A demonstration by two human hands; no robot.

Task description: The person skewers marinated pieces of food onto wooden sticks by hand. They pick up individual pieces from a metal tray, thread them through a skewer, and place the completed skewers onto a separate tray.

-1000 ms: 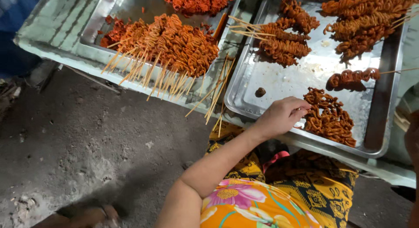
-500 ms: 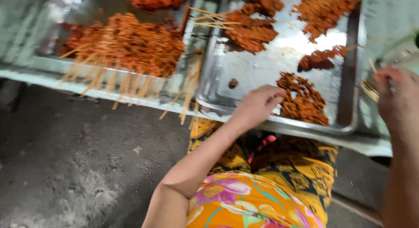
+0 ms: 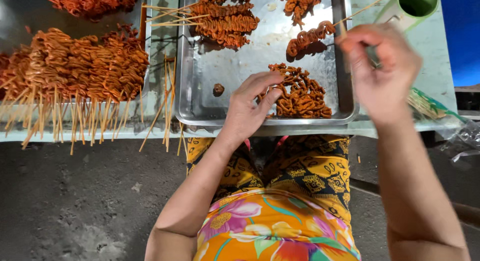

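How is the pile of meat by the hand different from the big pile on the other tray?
The loose pile has no sticks in it; the big pile is threaded on sticks that poke over the table edge. The loose pile is small, the big pile much wider. The left hand touches the loose pile; nothing touches the big pile. Both are orange-red and curly.

I am at a street-food stall, set outdoors. Across the top of the frame runs a pale green table [image 3: 440, 51] bearing shiny steel trays [image 3: 235, 71] of orange marinated meat, with heaps of finished bamboo skewers [image 3: 85, 71] at upper left. Below it, rough dark concrete ground [image 3: 75, 201] fills the lower left.
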